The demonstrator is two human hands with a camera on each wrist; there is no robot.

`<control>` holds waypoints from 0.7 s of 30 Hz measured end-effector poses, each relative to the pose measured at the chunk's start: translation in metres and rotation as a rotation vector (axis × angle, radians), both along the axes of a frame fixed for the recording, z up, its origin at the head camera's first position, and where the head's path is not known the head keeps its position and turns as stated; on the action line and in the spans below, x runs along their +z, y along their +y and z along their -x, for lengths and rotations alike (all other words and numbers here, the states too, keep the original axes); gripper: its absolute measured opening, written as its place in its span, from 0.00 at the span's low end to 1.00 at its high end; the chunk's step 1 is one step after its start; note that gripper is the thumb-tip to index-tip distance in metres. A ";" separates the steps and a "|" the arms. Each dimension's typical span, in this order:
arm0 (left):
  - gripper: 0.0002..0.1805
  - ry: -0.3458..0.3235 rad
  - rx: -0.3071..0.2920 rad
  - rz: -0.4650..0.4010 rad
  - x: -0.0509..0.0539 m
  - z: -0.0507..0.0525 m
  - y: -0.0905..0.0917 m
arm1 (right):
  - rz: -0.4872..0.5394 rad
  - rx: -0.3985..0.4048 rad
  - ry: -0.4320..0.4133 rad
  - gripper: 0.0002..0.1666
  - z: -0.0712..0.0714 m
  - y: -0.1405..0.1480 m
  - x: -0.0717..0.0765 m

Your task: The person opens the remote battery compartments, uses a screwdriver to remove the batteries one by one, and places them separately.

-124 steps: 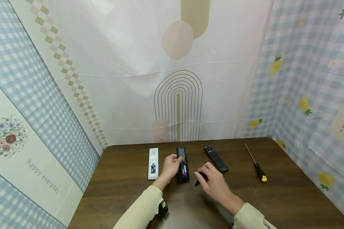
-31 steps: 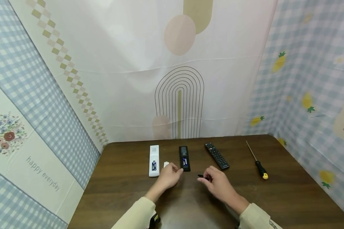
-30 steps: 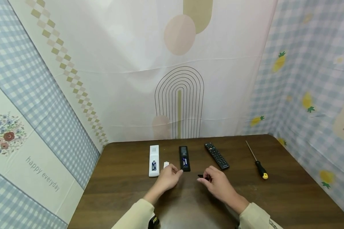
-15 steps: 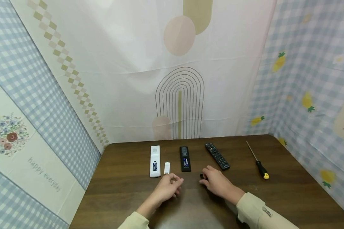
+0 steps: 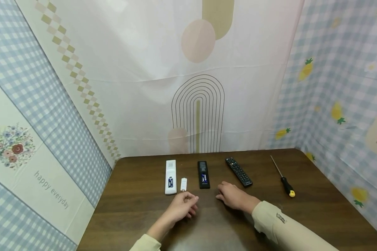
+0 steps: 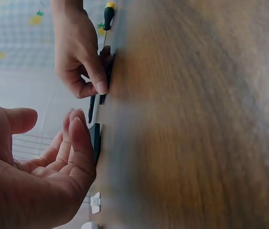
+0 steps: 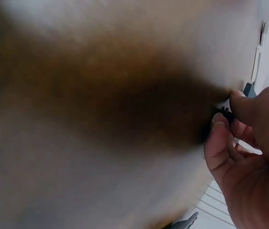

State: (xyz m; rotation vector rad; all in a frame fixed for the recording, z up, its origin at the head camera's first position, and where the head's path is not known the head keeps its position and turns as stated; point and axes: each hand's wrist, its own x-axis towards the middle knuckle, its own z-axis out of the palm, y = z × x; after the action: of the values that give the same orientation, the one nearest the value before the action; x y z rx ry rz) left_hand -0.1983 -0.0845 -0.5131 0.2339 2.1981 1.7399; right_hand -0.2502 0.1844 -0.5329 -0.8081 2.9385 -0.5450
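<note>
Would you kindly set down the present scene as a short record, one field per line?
Surface: brown table
Open battery bays: white remote and middle black remote, both showing batteries
Loose part: white cover, lying beside the white remote
Buttons up: slanted black remote
Tool: screwdriver, black handle with yellow end
Left hand: holds nothing, fingers loosely curled, near the white cover
Right hand: pinches a small black piece, mostly hidden

The cover (image 5: 183, 184) is white, one remote (image 5: 203, 173) black, the table (image 5: 125, 205) grained brown.
</note>
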 end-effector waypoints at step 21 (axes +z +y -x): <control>0.22 -0.025 -0.016 -0.010 0.004 0.003 -0.005 | -0.016 -0.007 -0.100 0.05 0.039 0.006 -0.009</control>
State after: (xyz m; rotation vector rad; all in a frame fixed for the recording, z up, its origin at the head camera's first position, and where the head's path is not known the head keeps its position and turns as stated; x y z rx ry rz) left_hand -0.2009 -0.0898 -0.5095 0.2296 2.1650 1.7362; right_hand -0.2887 0.1903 -0.5420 -0.7469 2.8524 -0.5455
